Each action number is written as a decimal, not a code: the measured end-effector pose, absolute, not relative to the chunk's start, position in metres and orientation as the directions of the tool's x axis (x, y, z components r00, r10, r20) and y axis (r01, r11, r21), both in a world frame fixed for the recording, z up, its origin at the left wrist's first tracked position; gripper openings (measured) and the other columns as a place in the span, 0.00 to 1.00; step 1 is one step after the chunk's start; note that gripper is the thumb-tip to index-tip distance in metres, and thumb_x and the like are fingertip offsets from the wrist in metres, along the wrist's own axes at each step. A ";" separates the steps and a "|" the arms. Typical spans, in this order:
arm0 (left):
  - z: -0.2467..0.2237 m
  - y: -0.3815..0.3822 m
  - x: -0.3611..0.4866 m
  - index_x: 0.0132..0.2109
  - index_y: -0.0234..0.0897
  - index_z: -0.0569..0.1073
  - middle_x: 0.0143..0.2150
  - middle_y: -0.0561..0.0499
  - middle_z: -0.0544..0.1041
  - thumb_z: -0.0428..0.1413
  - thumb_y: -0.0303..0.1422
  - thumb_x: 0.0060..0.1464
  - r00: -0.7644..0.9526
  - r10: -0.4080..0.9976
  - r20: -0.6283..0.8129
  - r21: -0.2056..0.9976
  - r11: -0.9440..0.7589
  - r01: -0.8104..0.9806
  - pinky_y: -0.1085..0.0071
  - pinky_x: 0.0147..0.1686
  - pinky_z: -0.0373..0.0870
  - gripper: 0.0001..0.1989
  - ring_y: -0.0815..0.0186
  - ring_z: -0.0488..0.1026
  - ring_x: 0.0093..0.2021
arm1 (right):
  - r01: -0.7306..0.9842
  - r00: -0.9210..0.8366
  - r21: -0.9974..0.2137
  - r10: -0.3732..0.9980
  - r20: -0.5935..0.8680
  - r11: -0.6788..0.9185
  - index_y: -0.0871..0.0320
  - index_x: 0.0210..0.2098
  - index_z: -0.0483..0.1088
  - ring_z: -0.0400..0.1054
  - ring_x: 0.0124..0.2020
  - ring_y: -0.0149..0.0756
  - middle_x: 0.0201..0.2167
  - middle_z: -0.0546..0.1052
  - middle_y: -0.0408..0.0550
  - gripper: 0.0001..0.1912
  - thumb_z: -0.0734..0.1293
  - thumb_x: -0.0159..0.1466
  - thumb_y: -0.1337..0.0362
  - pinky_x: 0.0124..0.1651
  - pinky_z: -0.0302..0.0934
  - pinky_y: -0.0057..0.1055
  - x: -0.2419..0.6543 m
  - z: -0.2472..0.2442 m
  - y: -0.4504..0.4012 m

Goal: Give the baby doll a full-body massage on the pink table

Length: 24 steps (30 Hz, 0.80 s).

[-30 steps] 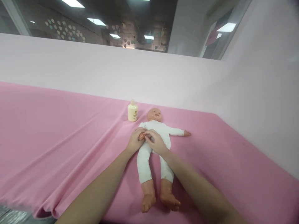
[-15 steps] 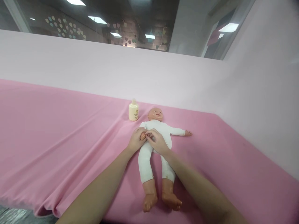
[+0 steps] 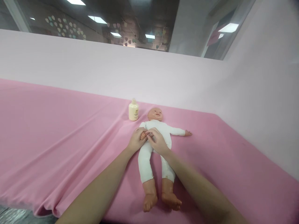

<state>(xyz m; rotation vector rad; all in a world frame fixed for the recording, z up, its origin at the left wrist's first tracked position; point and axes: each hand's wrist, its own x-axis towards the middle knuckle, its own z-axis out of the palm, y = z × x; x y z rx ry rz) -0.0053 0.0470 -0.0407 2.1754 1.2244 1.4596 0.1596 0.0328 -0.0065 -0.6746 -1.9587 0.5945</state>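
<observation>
A baby doll with a white cloth body lies on its back, its head toward the wall and its feet toward me. My left hand is wrapped around the doll's small hand at the left side of its belly. From the right, my right hand pinches at the fingers of that same doll hand, thumb and fingertips together. The doll's other arm stretches out to the right on the cloth. Part of the held arm is hidden behind my left hand.
A cream-coloured pump bottle stands upright left of the doll's head. Pink cloth with folds covers the table. Behind it rises a white wall with a window above; another wall stands at the right.
Almost nothing differs. My right fingertips have shifted very slightly at the doll's hand; the doll and the bottle stay where they were.
</observation>
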 end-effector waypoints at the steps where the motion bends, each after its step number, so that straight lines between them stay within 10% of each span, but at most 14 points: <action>1: -0.041 0.047 -0.005 0.43 0.40 0.73 0.44 0.49 0.77 0.57 0.31 0.56 0.147 0.754 0.641 0.606 -0.614 0.506 0.59 0.53 0.66 0.07 0.59 0.72 0.48 | 0.210 -0.399 -0.656 0.676 0.620 0.725 0.54 0.44 0.69 0.69 0.43 0.36 0.42 0.70 0.48 0.11 0.60 0.65 0.71 0.47 0.67 0.36 0.159 -0.007 0.033; 16: -0.049 0.049 -0.006 0.56 0.38 0.68 0.53 0.45 0.73 0.52 0.20 0.49 0.104 0.769 0.630 0.654 -0.599 0.462 0.57 0.57 0.67 0.25 0.60 0.70 0.55 | 0.317 -0.387 -0.695 0.757 0.527 0.646 0.54 0.42 0.72 0.69 0.40 0.34 0.42 0.71 0.46 0.10 0.64 0.62 0.71 0.47 0.66 0.36 0.158 -0.013 0.041; 24: -0.048 0.054 -0.010 0.49 0.39 0.73 0.51 0.45 0.75 0.57 0.28 0.54 0.181 0.742 0.646 0.608 -0.642 0.467 0.56 0.57 0.66 0.14 0.58 0.71 0.53 | 0.261 -0.396 -0.682 0.720 0.570 0.683 0.53 0.41 0.72 0.69 0.44 0.37 0.41 0.72 0.47 0.08 0.63 0.65 0.69 0.47 0.66 0.36 0.158 -0.014 0.041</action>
